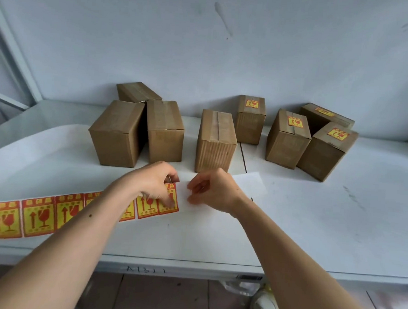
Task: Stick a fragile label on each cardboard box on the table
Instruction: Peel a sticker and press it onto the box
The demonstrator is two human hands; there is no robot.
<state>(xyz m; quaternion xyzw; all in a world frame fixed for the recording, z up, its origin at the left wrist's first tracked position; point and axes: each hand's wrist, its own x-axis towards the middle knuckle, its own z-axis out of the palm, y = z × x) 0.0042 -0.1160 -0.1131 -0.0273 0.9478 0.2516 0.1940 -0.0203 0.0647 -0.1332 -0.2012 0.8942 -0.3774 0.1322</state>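
A strip of red-and-yellow fragile labels (39,217) lies along the near left of the white table (325,221). My left hand (153,181) pinches the last label (170,199) at the strip's right end. My right hand (214,190) pinches the bare white backing paper (249,184) just right of it. Several brown cardboard boxes stand behind. The middle box (217,140) and the left ones (165,130) (118,132) (137,91) have bare tops. The right-hand boxes (250,119) (288,138) (327,152) (327,115) each carry a label on top.
A pale wall rises right behind the boxes. The table's front edge (191,264) runs below my forearms, with floor and a white bag (264,306) under it. A metal frame (11,54) stands at the far left.
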